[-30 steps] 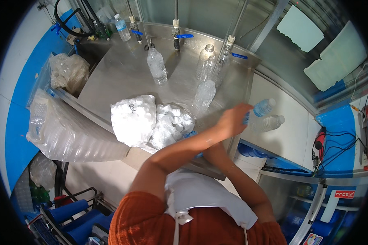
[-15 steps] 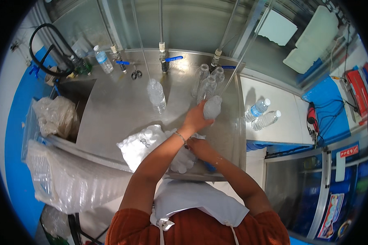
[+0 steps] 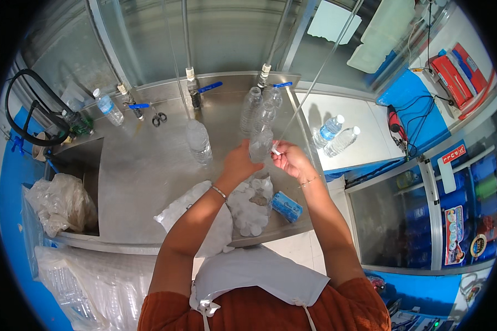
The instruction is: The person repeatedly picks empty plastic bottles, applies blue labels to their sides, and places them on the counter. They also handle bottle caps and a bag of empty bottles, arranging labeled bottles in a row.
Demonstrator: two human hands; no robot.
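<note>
My left hand (image 3: 238, 166) is closed round a clear plastic bottle (image 3: 260, 145), held upright over the steel counter. Beside its neck, my right hand (image 3: 294, 161) pinches a small white cap (image 3: 275, 148), close to the lower end of a thin tube (image 3: 321, 66). Several clear bottles (image 3: 252, 105) stand grouped just behind. Another clear bottle (image 3: 198, 142) stands alone to the left, under a second thin tube (image 3: 173, 60). Below my hands lies an open clear bag of white caps (image 3: 250, 208), with a white bag (image 3: 196, 218) to its left.
A blue packet (image 3: 286, 207) lies near the counter's (image 3: 143, 187) front edge. Valves with blue handles (image 3: 210, 87) line the back, near scissors (image 3: 159, 118) and a labelled bottle (image 3: 108, 107). At left is a sink with a crumpled plastic bag (image 3: 63, 204). Two bottles (image 3: 330, 129) stand on the white ledge.
My right hand has come up from the bag of caps to the bottle, holding a small white cap. My left hand keeps its bottle. The whole view has shifted, exposing the blue packet.
</note>
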